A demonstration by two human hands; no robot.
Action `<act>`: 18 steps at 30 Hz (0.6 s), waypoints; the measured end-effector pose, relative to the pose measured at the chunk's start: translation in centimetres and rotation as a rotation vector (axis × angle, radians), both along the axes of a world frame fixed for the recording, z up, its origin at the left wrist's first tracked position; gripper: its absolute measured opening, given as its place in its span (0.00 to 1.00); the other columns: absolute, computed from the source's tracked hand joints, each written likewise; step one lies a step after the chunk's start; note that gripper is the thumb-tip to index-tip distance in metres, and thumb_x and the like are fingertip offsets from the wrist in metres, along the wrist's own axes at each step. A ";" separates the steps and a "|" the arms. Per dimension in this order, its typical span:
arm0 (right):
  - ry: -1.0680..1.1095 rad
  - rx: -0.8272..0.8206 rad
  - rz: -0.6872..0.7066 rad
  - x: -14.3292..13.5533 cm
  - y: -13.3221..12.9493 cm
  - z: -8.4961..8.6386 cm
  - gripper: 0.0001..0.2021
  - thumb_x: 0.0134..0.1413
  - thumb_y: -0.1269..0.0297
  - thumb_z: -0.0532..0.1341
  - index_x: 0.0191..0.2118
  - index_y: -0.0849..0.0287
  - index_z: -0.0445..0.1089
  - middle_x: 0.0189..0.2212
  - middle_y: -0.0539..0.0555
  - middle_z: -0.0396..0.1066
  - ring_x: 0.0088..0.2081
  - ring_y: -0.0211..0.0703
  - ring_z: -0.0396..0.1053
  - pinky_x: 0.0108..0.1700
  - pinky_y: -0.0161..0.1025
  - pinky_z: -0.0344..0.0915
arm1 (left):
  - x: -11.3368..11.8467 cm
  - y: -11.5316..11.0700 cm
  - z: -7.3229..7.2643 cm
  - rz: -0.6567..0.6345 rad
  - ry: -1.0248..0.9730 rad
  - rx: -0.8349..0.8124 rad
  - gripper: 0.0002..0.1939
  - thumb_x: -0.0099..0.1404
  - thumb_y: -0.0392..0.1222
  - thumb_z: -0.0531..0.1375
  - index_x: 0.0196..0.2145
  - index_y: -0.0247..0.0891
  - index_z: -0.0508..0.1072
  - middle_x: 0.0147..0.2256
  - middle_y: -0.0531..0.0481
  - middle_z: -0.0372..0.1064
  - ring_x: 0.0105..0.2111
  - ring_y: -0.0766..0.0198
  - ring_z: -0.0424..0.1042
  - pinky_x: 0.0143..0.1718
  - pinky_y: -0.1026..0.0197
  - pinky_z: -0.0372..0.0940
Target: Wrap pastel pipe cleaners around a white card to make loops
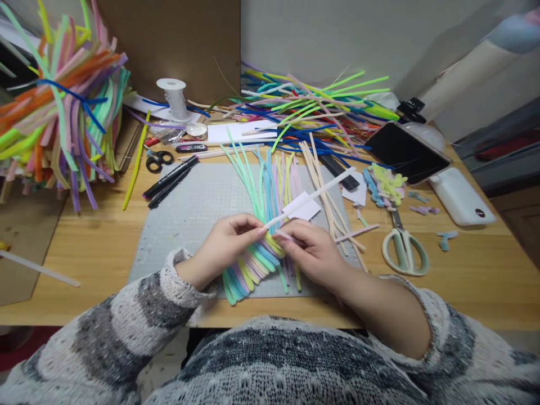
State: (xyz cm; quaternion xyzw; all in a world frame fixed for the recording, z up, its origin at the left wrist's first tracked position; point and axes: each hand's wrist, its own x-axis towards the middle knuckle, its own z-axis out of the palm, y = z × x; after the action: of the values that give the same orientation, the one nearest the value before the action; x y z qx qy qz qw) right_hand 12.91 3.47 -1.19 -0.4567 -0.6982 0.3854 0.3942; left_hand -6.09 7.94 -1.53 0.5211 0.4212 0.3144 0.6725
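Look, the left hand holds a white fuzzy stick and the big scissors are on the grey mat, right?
The big scissors aren't on the grey mat: the head view shows them right of it, on the table. The left hand does hold a white fuzzy stick.

pipe cleaners lie on the cutting mat, markers to their left.

Work area and surroundings. A table of light, grained wood spans the view. Behind it rises a plain grey wall, its tone deepening toward the upper right; to the left stands an upright, flat brown panel. Below the table's near edge, a pale floor is partly visible. Lighting is soft; the far right is dark and blurred.
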 end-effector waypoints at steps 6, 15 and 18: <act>-0.041 0.168 -0.136 0.9 0.2 0.7 0.10 0.62 0.65 0.52 0.42 0.52 0.71 0.32 0.52 0.67 0.37 0.40 0.67 0.40 0.41 0.63 | -0.1 0.4 0.2 0.087 -0.090 -0.256 0.09 0.55 0.42 0.65 0.30 0.35 0.72 0.23 0.56 0.66 0.20 0.75 0.61 0.23 0.68 0.56; -0.241 0.032 -0.100 0.4 -0.6 0.4 0.09 0.63 0.61 0.49 0.37 0.54 0.66 0.27 0.49 0.66 0.30 0.38 0.65 0.32 0.38 0.60 | 0.0 0.2 -0.2 0.074 -0.069 -0.194 0.10 0.52 0.41 0.67 0.30 0.34 0.73 0.27 0.54 0.69 0.25 0.72 0.65 0.28 0.66 0.60; -0.305 0.085 -0.059 0.4 -0.4 0.6 0.10 0.61 0.63 0.52 0.31 0.57 0.66 0.26 0.50 0.65 0.31 0.39 0.64 0.33 0.38 0.59 | 0.1 0.0 -0.4 0.037 -0.053 -0.110 0.09 0.52 0.40 0.67 0.30 0.34 0.74 0.28 0.54 0.70 0.28 0.71 0.67 0.32 0.66 0.62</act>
State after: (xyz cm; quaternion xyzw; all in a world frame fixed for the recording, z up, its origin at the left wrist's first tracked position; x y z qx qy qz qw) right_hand 13.27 3.11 -0.57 -0.5133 -0.7519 0.2698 0.3136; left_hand -6.03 7.99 -1.92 0.4671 0.4296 0.3169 0.7049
